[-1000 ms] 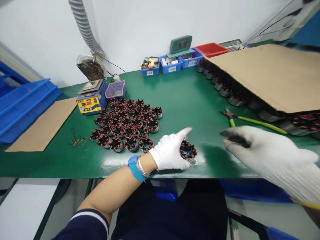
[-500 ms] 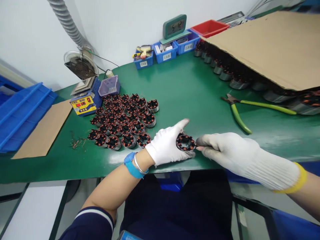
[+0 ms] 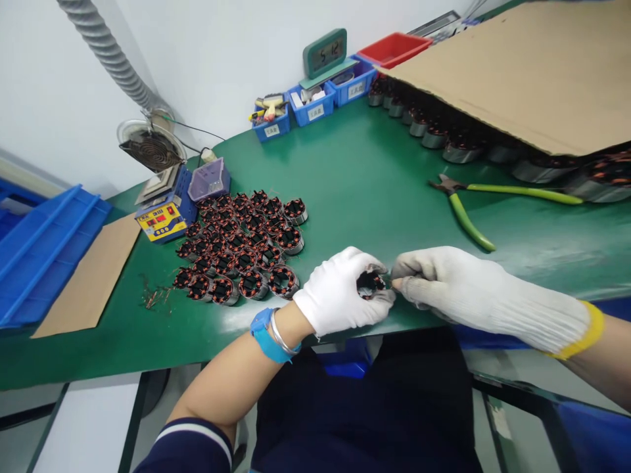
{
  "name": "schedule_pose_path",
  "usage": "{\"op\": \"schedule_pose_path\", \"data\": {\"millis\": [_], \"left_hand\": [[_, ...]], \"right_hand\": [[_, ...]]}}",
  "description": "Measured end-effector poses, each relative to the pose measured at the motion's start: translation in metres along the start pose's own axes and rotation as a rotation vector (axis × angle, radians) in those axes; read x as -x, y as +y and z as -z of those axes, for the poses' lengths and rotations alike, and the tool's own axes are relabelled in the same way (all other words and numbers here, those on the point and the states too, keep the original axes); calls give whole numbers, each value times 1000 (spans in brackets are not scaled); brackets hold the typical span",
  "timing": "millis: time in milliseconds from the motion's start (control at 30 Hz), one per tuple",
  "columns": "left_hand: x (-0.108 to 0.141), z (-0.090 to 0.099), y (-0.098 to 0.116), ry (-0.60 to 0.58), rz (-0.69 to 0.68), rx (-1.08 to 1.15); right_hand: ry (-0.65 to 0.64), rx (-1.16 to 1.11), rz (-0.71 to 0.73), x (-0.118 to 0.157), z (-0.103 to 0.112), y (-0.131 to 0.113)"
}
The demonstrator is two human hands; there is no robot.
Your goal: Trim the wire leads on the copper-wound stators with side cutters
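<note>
My left hand [image 3: 348,292], in a white glove, is wrapped round a motor stator [image 3: 371,284], a ring with black insulation and copper windings. The stator is tipped so its open bore faces me, and my fingers cover much of its rim. At its right side my right hand [image 3: 419,279], in a knitted glove with a yellow cuff, is closed in a pinch. Between those fingertips is what looks like a thin wire from the stator, mostly hidden. Left of my hands, many similar stators [image 3: 254,282] stand grouped on the green table [image 3: 340,197].
Green-handled cutting pliers [image 3: 473,220] lie open at the right. Behind them, cardboard [image 3: 517,72] covers more stators [image 3: 461,154]. Blue bins [image 3: 315,112], a red bin [image 3: 394,49] and a clock [image 3: 325,54] line the back. Wire scraps [image 3: 155,295] and a blue-yellow device [image 3: 165,213] are left.
My left fingers have closed further over the stator, and its bore is turned differently. My right hand stays pinched at its right side. The view has shifted slightly.
</note>
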State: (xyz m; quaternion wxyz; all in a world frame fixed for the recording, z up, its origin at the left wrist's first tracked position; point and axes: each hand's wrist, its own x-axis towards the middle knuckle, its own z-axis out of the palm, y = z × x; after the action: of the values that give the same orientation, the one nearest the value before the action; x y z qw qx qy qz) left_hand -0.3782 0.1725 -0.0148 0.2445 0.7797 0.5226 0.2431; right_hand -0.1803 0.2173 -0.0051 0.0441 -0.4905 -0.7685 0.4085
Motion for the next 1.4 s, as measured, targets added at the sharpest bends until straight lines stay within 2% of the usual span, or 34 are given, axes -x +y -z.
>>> {"op": "schedule_pose_path", "data": {"millis": [133, 333, 467, 700, 800, 867, 967, 1000, 1133, 1167, 1267, 1400], "left_hand": [[1, -10, 1, 0, 5, -83], [1, -25, -3, 61, -74, -207], [0, -30, -3, 85, -92, -309], [0, -32, -2, 128, -120, -345], [0, -32, -2, 144, -136, -324], [-1, -32, -2, 141, -133, -303], [-3, -30, -2, 132, -125, -269], [-4, -30, -2, 130, -125, -255], [-5, -27, -5, 124, -127, -168], [-6, -27, -6, 122, -126, -138], [-6, -25, -6, 118, -121, -47], [-3, -24, -2, 141, -95, 29]], "right_hand": [[-3, -35, -21, 0, 3, -1], [-172, -311, -106, 0, 10, 3], [-199, -393, -105, 0, 15, 4], [-164, -398, -71, -3, 22, 9], [-234, -268, -38, -2, 29, 14], [-177, -127, 24, -4, 36, 16], [68, -2, 67, -11, 41, 15], [67, -13, 61, -13, 40, 12], [-263, -272, -50, -19, 24, -1], [-310, -361, -85, -19, 20, -4], [-369, -527, -142, -17, 14, -10], [-378, -552, -157, -15, 14, -11]]}}
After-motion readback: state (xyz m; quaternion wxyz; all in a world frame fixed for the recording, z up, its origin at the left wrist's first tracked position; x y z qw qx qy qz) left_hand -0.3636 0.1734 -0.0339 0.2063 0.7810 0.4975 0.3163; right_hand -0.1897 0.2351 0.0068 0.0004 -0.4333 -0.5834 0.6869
